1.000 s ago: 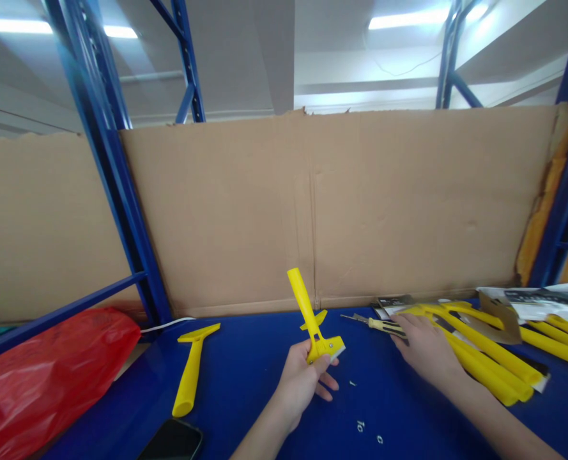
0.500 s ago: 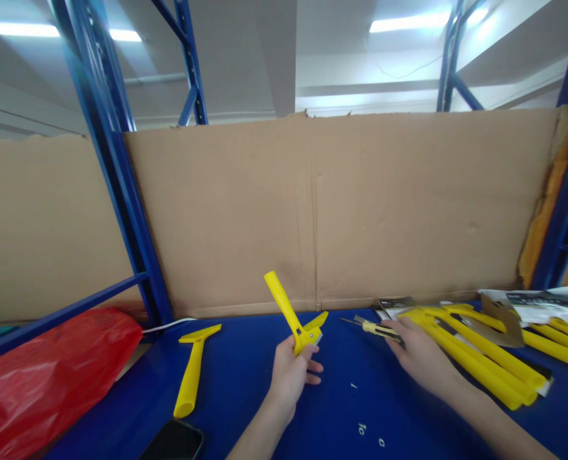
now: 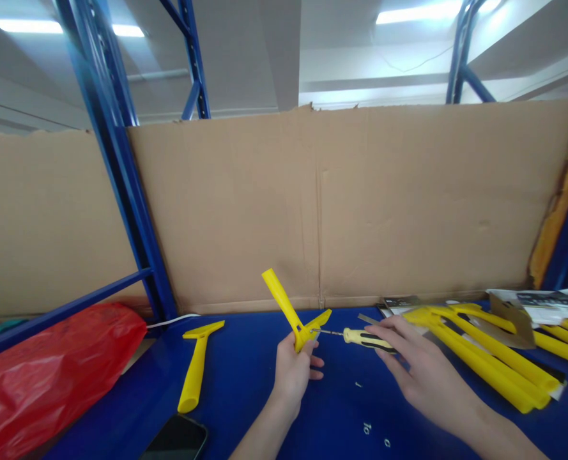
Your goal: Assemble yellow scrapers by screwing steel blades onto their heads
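Note:
My left hand (image 3: 293,370) is closed around a yellow T-shaped scraper (image 3: 284,301), whose hollow handle tilts up to the left. Closed on the grip of a screwdriver (image 3: 358,337), my right hand (image 3: 413,364) points it leftward. The screwdriver's tip meets the scraper head near a small screw. A thin grey metal strip (image 3: 367,318) shows beside my right fingers; I cannot tell if they touch it. Below lie a tiny screw (image 3: 358,384), some small metal hardware (image 3: 367,428) and a nut (image 3: 387,442).
Another yellow scraper (image 3: 195,370) lies at left, near a black phone (image 3: 181,437). A red plastic bag (image 3: 63,377) fills the left side. Several yellow handles (image 3: 494,364) are piled at right beside a cardboard piece (image 3: 516,319). A cardboard wall (image 3: 245,204) backs the blue table (image 3: 245,409).
My right hand has brought the screwdriver leftward and slightly down, so its tip now reaches the scraper head. My left hand keeps its hold. The view has shifted slightly.

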`<action>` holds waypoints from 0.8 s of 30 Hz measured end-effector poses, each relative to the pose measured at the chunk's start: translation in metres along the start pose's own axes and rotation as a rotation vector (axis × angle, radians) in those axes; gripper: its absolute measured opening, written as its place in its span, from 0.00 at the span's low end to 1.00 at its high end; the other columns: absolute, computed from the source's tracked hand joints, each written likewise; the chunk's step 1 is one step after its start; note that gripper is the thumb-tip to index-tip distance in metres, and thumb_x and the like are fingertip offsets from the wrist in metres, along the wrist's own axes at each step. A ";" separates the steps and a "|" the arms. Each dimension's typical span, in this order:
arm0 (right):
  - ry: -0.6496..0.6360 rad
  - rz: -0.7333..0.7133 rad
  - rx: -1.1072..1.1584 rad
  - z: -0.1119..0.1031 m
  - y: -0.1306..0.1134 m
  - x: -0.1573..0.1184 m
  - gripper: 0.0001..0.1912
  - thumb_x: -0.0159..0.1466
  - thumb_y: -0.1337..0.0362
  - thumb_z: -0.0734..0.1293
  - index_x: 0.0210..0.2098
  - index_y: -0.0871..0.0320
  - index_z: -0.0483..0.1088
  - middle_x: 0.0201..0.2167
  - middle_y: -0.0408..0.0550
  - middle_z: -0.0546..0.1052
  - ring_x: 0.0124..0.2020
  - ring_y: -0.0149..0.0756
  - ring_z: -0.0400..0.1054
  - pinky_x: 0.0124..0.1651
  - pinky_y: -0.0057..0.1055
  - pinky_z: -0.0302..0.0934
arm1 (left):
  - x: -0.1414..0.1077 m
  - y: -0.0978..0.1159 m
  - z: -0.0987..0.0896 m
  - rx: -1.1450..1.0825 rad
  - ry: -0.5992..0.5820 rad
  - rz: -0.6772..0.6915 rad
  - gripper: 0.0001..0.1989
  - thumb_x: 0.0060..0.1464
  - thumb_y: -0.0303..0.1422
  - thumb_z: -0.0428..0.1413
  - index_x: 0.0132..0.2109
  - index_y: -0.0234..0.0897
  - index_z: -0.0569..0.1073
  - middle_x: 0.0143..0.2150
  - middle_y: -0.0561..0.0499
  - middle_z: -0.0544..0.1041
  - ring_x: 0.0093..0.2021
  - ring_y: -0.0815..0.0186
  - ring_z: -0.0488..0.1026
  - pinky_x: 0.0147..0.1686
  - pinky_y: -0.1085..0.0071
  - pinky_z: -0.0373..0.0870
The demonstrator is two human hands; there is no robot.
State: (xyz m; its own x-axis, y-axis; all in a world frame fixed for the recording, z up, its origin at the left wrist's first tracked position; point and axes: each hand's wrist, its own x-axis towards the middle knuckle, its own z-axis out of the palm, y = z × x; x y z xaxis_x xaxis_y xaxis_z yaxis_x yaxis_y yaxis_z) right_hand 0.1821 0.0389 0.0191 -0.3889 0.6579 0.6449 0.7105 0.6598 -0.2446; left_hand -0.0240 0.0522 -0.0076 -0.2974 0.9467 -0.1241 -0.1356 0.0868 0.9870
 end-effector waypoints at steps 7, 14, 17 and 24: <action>-0.009 0.009 -0.002 0.001 0.002 0.000 0.15 0.63 0.67 0.58 0.47 0.51 0.70 0.42 0.50 0.73 0.39 0.37 0.73 0.42 0.33 0.70 | -0.001 -0.001 0.000 0.019 -0.014 0.003 0.04 0.55 0.21 0.51 0.38 0.29 0.69 0.35 0.48 0.73 0.17 0.76 0.69 0.13 0.78 0.68; -0.043 -0.022 -0.003 -0.001 0.003 0.000 0.15 0.64 0.68 0.58 0.47 0.51 0.70 0.43 0.50 0.72 0.41 0.37 0.72 0.42 0.33 0.68 | -0.001 -0.001 0.001 0.010 -0.006 0.005 0.03 0.54 0.22 0.54 0.38 0.30 0.70 0.33 0.48 0.74 0.16 0.76 0.68 0.12 0.79 0.66; -0.013 -0.046 -0.033 0.001 0.002 -0.001 0.16 0.64 0.68 0.57 0.47 0.51 0.70 0.45 0.51 0.72 0.42 0.38 0.73 0.43 0.33 0.69 | -0.001 -0.002 0.001 0.037 -0.015 0.024 0.04 0.54 0.24 0.55 0.39 0.30 0.70 0.33 0.49 0.73 0.16 0.77 0.68 0.11 0.80 0.65; 0.091 0.040 -0.031 0.002 0.000 -0.001 0.17 0.66 0.60 0.56 0.52 0.56 0.64 0.45 0.55 0.76 0.43 0.42 0.74 0.43 0.37 0.70 | -0.001 -0.007 0.002 0.173 -0.077 0.079 0.07 0.53 0.29 0.56 0.40 0.31 0.69 0.33 0.52 0.72 0.15 0.78 0.65 0.09 0.82 0.61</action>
State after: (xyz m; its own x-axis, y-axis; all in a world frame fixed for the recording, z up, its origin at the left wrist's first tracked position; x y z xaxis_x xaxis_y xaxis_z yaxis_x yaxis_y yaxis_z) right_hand 0.1813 0.0390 0.0166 -0.3055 0.6470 0.6986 0.7427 0.6210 -0.2504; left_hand -0.0210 0.0516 -0.0141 -0.2266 0.9730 -0.0439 0.0520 0.0571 0.9970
